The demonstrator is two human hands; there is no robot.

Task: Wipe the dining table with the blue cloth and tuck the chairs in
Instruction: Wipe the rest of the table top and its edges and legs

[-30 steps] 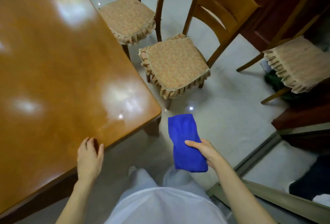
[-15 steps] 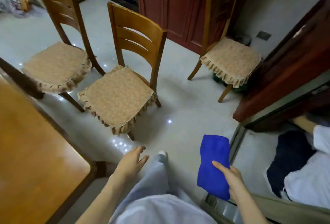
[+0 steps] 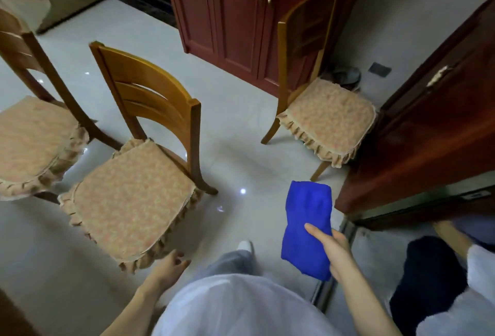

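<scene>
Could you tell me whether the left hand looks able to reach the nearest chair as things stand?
Probably yes: the left hand hangs open and unladen right beside the front cushion frill of the nearest chair, with nothing between them.

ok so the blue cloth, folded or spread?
Folded. The blue cloth is a compact, thick oblong gripped in the right hand, thumb across its front; no single layer hangs loose.

Hidden and cropped
The leftmost chair (image 3: 32, 132) runs off frame; blue cloth (image 3: 308, 217) hides right hand's (image 3: 336, 252) fingers; brown corner sliver (image 3: 8, 319), perhaps the table.
</scene>
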